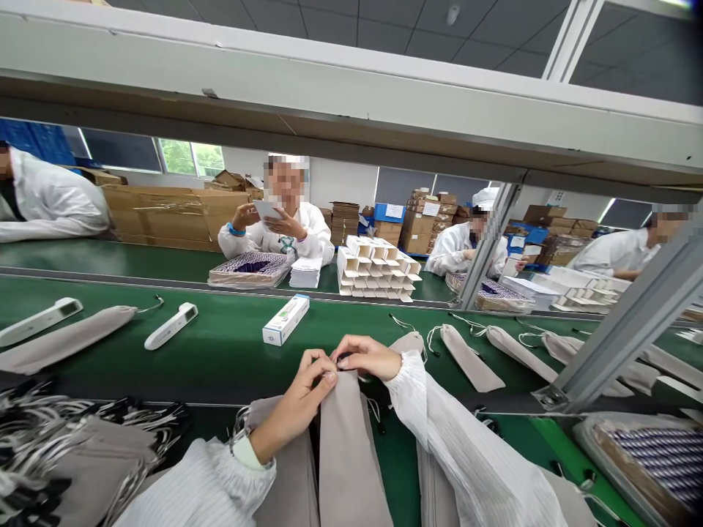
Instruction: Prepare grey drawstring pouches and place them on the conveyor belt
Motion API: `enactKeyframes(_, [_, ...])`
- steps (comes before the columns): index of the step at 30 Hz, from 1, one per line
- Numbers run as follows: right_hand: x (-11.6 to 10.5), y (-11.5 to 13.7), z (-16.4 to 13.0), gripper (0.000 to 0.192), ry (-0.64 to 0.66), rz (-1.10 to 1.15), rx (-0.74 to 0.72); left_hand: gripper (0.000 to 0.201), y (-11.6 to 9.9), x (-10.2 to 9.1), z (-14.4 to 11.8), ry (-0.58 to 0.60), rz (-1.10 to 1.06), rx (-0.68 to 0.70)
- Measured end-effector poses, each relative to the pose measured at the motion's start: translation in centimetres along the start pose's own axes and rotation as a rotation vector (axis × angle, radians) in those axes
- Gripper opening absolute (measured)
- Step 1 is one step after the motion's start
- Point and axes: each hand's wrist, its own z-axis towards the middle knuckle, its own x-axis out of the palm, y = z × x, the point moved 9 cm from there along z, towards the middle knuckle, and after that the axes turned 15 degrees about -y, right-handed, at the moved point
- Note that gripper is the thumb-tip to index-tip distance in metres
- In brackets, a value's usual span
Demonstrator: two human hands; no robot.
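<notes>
The pouch is plain grey-beige cloth, long and narrow, with something dark at its top end. It is over the near worktop, between other pouches. Its long axis runs away from the person, top end foremost. The left hand and right hand pinch that end.

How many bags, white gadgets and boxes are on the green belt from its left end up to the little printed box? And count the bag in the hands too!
White gadgets: 2
Lying grey bag: 1
Printed box: 1
Held grey bag, in the left hand and right hand: 1
Total: 5
</notes>
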Motion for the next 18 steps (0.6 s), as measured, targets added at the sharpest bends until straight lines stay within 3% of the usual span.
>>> enactKeyframes(2, [1.1, -0.9, -0.5, 0.035, 0.111, -0.148, 0.030, 0.024, -0.7, -0.7, 0.4, -0.062, 0.048, 0.075])
enactKeyframes(4, [2.1, -2.3, -1.3, 0.048, 0.217, -0.239, 0.158, 0.025, -1.2, -1.3, 0.8, -0.105, 0.083, 0.112])
enactKeyframes(6, [2.3, -2.9, -1.7, 0.057, 0.224, -0.314, 0.222, 0.027, -1.6, -1.7, 1.1, -0.110, 0.124, 0.121])
enactKeyframes(8, [1.0, -1.5, -1.0, 0.054, 0.053, -0.406, 0.100, 0.027, -1.9, -1.9, 1.3, -0.095, 0.187, 0.107])
enactKeyframes(10, [-1.1, 1.4, -0.6, 0.044, -0.224, -0.515, -0.137, 0.028, -1.9, -2.1, 1.2, -0.068, 0.270, 0.054])
enactKeyframes(13, [-3.9, 4.9, -1.4, 0.031, -0.571, -0.679, -0.407, 0.035, -1.0, -2.1, 0.0, 0.056, 0.419, -0.146])
enactKeyframes(15, [-4.7, 5.6, -1.7, 0.027, -0.641, -0.758, -0.490, 0.041, -0.9, -1.9, -1.2, 0.161, 0.482, -0.253])
enactKeyframes(18, [-5.5, 5.3, -1.6, 0.027, -0.639, -0.836, -0.581, 0.046, -2.7, -1.3, -2.4, 0.239, 0.474, -0.244])
